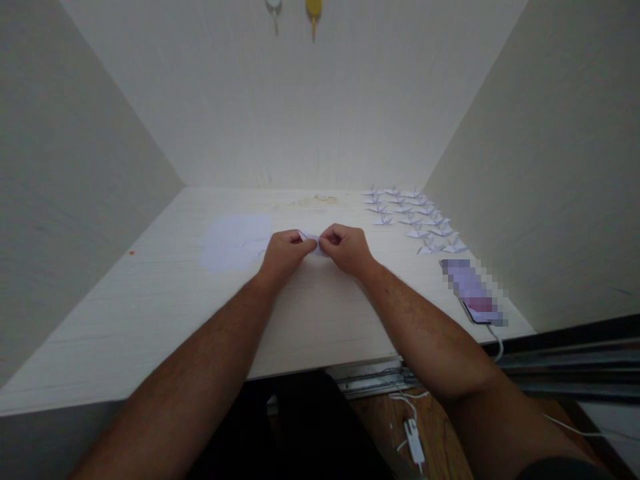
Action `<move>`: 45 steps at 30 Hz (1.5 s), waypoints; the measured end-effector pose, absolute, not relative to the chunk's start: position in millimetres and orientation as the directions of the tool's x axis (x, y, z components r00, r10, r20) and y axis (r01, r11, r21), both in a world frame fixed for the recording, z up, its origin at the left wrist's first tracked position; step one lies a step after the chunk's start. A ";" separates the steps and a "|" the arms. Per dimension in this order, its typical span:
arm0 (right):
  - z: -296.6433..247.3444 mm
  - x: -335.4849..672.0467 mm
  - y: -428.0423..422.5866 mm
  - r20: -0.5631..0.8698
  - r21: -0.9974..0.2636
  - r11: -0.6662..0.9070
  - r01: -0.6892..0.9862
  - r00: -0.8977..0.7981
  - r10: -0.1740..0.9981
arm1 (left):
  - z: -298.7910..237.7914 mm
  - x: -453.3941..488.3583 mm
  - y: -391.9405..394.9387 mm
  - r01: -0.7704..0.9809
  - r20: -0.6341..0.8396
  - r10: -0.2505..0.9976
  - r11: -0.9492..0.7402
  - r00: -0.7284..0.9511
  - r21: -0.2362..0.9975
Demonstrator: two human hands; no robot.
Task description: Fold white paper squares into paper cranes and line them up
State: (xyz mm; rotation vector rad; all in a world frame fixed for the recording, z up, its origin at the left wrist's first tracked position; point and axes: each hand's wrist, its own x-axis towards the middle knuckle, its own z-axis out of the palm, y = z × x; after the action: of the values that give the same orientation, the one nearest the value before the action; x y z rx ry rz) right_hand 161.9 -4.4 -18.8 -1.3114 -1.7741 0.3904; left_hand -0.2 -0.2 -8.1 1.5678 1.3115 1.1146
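Both of my hands meet over the middle of the pale wooden desk (pixel 150 313). My left hand (pixel 285 252) and my right hand (pixel 346 248) are closed in pinches on a small folded piece of white paper (pixel 310 239) held between them. Most of the paper is hidden by my fingers. A stack of flat white paper sheets (pixel 235 241) lies just left of my left hand.
Several folded white paper cranes (pixel 415 217) stand in rows at the back right of the desk. A phone (pixel 473 290) with a white cable lies near the right front edge. Walls close in the desk on three sides. A charger (pixel 414 448) lies on the floor below.
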 end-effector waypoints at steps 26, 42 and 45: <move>-25.2 166.8 0.5 0.754 -0.384 0.754 0.533 -0.290 0.589 | -19.6 11.1 1.7 -0.084 0.004 0.998 -0.009 -0.057 0.996; -17.1 159.8 -2.0 0.388 -0.899 0.365 0.242 0.052 0.920 | -19.9 6.5 2.9 -0.043 0.072 0.997 -0.071 0.037 0.997; -15.9 159.9 -1.4 0.356 -0.918 0.337 0.209 0.058 0.933 | -18.0 5.9 1.6 0.003 0.121 0.991 -0.121 0.064 0.993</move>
State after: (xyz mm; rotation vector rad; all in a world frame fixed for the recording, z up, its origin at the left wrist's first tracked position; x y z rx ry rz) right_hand 159.9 -1.4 -15.9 -1.1194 -1.4260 0.7746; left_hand 5.9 1.6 -18.0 1.3320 1.1074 1.2466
